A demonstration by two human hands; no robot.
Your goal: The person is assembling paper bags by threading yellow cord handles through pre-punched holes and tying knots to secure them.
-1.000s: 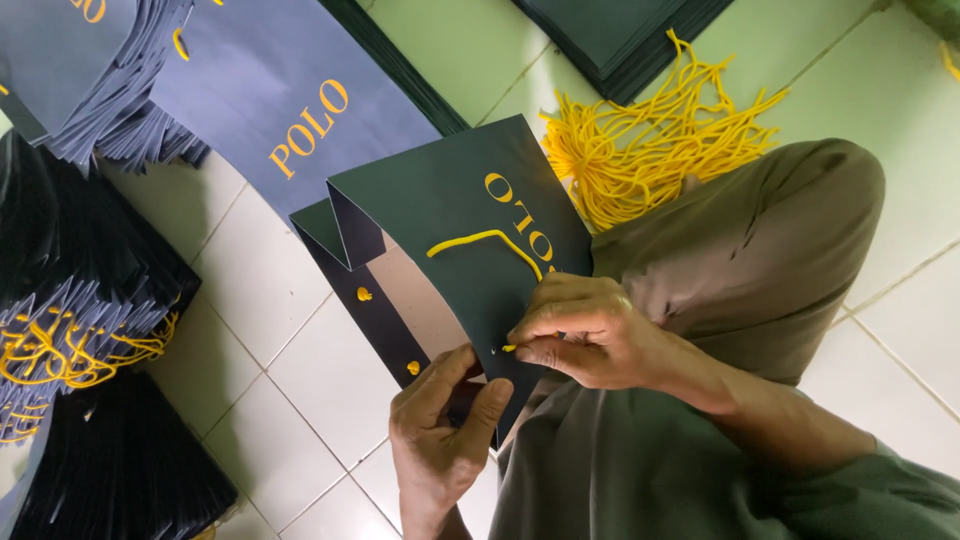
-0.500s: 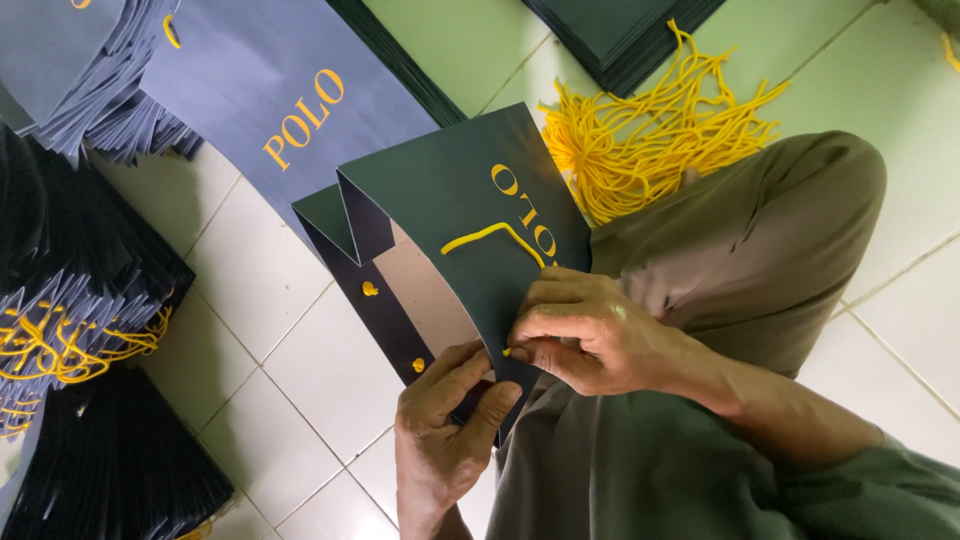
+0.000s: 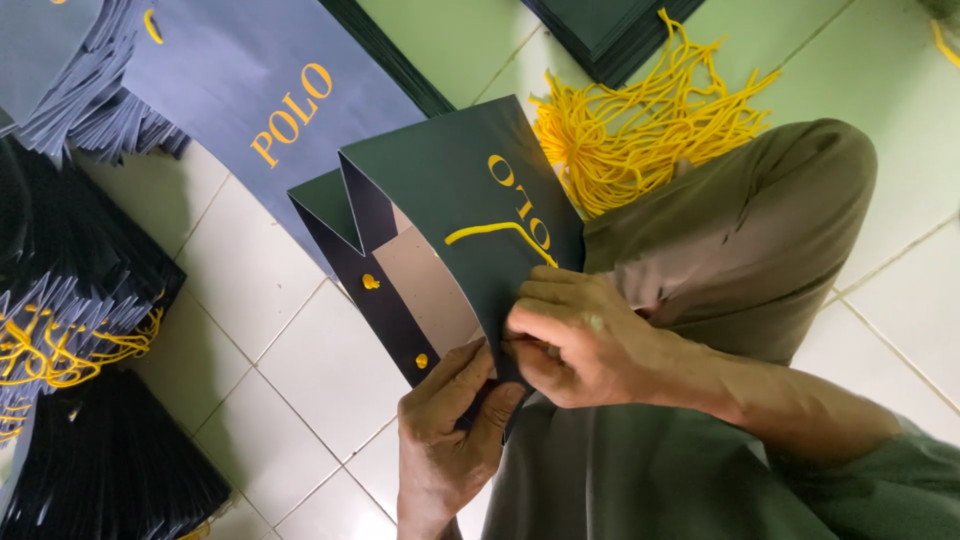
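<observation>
I hold a dark green paper bag (image 3: 455, 190) with gold lettering, partly opened, over my lap. My left hand (image 3: 450, 425) grips the bag's near rim from below, thumb on the inside. My right hand (image 3: 575, 340) pinches the same rim from above, where a yellow cord handle (image 3: 495, 232) runs across the bag's face. Two yellow cord knots (image 3: 371, 282) show on the bag's inner wall. My bent knee in olive trousers (image 3: 760, 230) lies just right of the bag.
A heap of loose yellow cords (image 3: 650, 125) lies on the tiled floor (image 3: 300, 350) behind the bag. Flat blue-grey bags (image 3: 250, 100) are spread at the upper left. Stacks of dark bags with yellow handles (image 3: 70, 330) stand at the left, and flat dark green bags (image 3: 610, 25) at the top.
The bag has shifted slightly as my hands work at its rim. My left thumb has moved up along the inside edge. The view has tilted a little.
</observation>
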